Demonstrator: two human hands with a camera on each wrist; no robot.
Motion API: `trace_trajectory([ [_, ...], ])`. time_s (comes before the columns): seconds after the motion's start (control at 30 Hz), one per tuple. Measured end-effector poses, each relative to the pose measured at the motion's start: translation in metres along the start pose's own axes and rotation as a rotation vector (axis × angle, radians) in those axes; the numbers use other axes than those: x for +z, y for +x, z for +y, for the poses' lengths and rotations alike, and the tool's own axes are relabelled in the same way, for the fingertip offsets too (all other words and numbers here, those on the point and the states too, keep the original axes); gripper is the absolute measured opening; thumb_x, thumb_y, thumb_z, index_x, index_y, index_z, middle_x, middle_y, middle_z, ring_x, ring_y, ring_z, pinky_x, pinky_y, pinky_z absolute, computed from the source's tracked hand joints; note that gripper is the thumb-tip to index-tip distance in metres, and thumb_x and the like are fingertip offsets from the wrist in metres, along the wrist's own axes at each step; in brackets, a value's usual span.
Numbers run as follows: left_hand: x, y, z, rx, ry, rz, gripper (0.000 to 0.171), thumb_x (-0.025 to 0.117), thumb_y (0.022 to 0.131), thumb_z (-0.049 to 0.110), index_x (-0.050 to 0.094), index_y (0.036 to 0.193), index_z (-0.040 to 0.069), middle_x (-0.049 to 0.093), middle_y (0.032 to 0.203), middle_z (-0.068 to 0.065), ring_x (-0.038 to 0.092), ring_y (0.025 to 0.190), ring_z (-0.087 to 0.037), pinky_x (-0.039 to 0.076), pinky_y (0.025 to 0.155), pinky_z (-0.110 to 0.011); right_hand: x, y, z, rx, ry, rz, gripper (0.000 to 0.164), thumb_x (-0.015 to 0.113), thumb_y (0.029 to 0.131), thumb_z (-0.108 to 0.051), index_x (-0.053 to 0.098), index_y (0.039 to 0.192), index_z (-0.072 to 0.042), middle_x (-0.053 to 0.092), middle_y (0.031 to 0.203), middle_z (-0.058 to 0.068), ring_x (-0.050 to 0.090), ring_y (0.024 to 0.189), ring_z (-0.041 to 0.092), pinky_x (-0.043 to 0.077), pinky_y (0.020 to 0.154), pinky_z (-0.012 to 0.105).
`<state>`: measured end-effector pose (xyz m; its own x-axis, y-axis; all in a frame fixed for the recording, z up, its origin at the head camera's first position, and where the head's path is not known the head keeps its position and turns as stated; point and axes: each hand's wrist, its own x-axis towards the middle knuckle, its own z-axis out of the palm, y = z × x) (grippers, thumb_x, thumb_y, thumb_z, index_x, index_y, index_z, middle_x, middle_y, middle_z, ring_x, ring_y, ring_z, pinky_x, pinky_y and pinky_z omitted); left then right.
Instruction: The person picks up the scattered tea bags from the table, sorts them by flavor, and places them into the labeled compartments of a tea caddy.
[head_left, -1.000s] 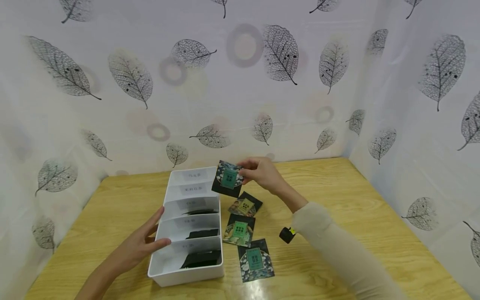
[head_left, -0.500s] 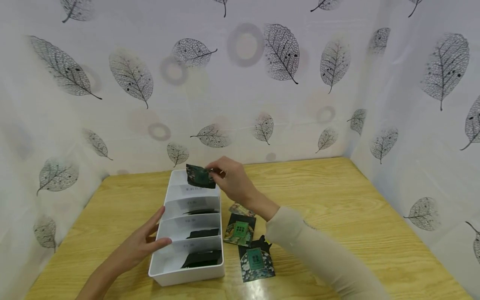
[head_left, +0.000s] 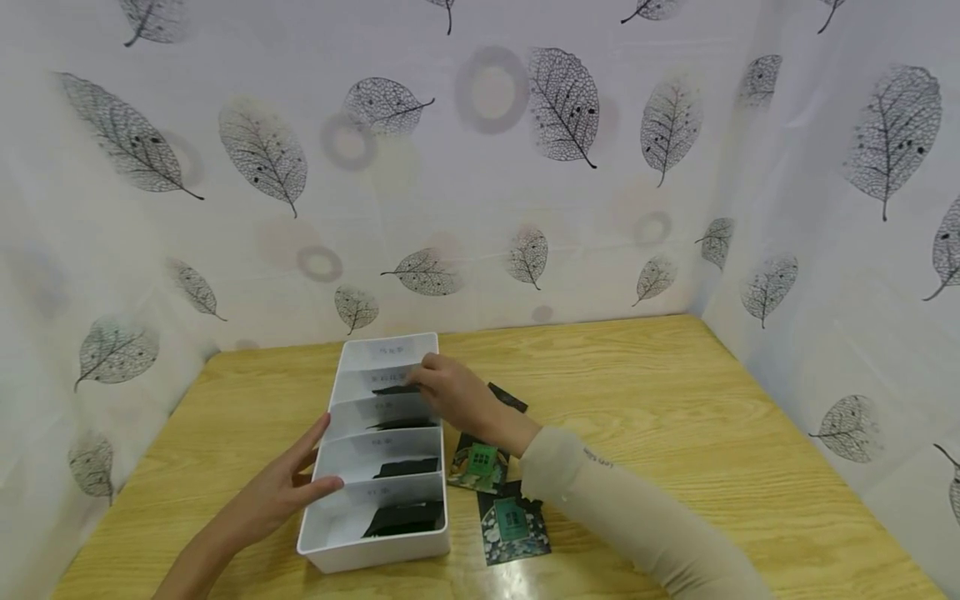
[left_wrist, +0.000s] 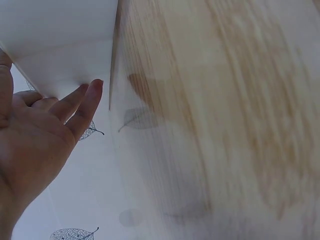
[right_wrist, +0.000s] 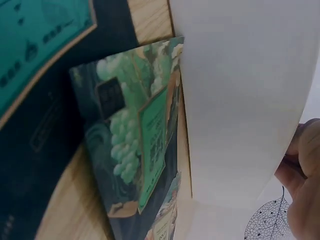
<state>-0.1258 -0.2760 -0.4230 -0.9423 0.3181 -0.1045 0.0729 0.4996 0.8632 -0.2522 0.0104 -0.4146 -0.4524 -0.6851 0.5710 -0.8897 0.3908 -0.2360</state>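
Observation:
A long white divided box with labelled compartments stands on the wooden table. My left hand steadies its left side, thumb over the rim; in the left wrist view, straight fingers lie along the outer wall. My right hand is at the second compartment from the back, its fingertips pinching the edge of a dark tea sachet that is mostly down inside. Below the right forearm lie a green-labelled sachet and a teal-labelled one. Another sachet is partly hidden behind the hand.
Dark sachets fill the nearer compartments, the front one showing most. The rearmost compartment shows only its label. A leaf-patterned curtain encloses the back and sides of the table.
My right hand has carried the sachet leftward from above the loose ones and lowered it into the second compartment from the back. My left hand stays against the box.

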Motion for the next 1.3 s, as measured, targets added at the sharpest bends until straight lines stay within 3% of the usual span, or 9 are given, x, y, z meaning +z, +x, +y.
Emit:
trace_trajectory([
  [0.2,0.000,0.000,0.000,-0.016,0.008,-0.001,0.093,0.068,0.102,0.024,0.002,0.167,0.013,0.008,0.167,-0.032,0.043,0.137,-0.055,0.053,0.098,-0.044,0.001,0.001,-0.004,0.027,-0.143,-0.175,0.032,0.057,0.099,0.010,0.075,0.121,-0.006,0.068,0.111,0.010,0.069,0.100,0.020,0.056,0.082,0.025],
  [0.43,0.001,-0.001,-0.002,-0.002,-0.023,-0.007,0.093,0.068,0.102,0.020,0.001,0.167,0.011,0.010,0.165,-0.035,0.050,0.131,-0.054,0.054,0.093,-0.038,-0.003,0.007,-0.010,0.058,-0.236,-0.308,0.038,0.056,0.099,0.011,0.075,0.125,-0.010,0.070,0.112,0.006,0.068,0.101,0.016,0.055,0.081,0.022],
  [0.53,0.001,0.000,-0.002,-0.005,-0.015,-0.004,0.093,0.068,0.102,0.021,0.002,0.167,0.011,0.010,0.166,-0.034,0.048,0.133,-0.054,0.054,0.094,-0.039,-0.006,0.009,-0.010,0.088,-0.201,-0.372,0.038,0.056,0.100,0.010,0.073,0.129,-0.009,0.069,0.122,0.007,0.067,0.111,0.018,0.054,0.089,0.023],
  [0.63,0.001,0.000,-0.002,-0.015,0.011,0.002,0.093,0.068,0.102,0.024,0.003,0.167,0.012,0.010,0.167,-0.031,0.043,0.138,-0.054,0.052,0.098,-0.042,-0.011,0.010,-0.005,0.178,-0.046,-0.406,0.041,0.054,0.100,0.012,0.068,0.134,-0.005,0.066,0.133,0.010,0.064,0.122,0.022,0.051,0.099,0.027],
  [0.77,0.000,-0.001,-0.001,-0.014,0.031,0.009,0.092,0.068,0.102,0.025,0.004,0.167,0.013,0.010,0.168,-0.030,0.040,0.140,-0.055,0.052,0.099,-0.045,-0.022,0.008,0.004,0.265,0.162,-0.305,0.036,0.048,0.103,0.010,0.067,0.132,0.001,0.068,0.132,0.012,0.064,0.122,0.026,0.050,0.103,0.033],
  [0.97,0.000,-0.001,0.000,0.000,0.044,0.009,0.092,0.067,0.103,0.025,0.003,0.167,0.013,0.008,0.168,-0.028,0.038,0.141,-0.056,0.051,0.099,-0.047,-0.037,-0.006,0.021,0.311,0.223,-0.133,0.028,0.050,0.107,-0.001,0.072,0.125,0.001,0.073,0.122,0.013,0.071,0.101,0.026,0.056,0.088,0.038],
  [1.13,0.000,-0.001,0.001,-0.014,0.043,0.003,0.092,0.067,0.103,0.026,0.003,0.167,0.013,0.007,0.168,-0.029,0.037,0.141,-0.056,0.051,0.100,-0.049,-0.048,-0.024,0.034,0.391,0.248,-0.108,0.027,0.057,0.105,-0.004,0.070,0.128,0.000,0.071,0.126,0.013,0.069,0.110,0.026,0.057,0.088,0.036],
  [1.3,0.000,-0.001,0.001,-0.019,0.037,0.003,0.092,0.067,0.103,0.026,0.002,0.167,0.013,0.005,0.168,-0.029,0.035,0.142,-0.057,0.051,0.100,-0.051,-0.054,-0.043,0.041,0.425,0.251,-0.164,0.028,0.060,0.104,-0.006,0.070,0.130,-0.001,0.070,0.128,0.014,0.067,0.111,0.028,0.057,0.088,0.037],
])
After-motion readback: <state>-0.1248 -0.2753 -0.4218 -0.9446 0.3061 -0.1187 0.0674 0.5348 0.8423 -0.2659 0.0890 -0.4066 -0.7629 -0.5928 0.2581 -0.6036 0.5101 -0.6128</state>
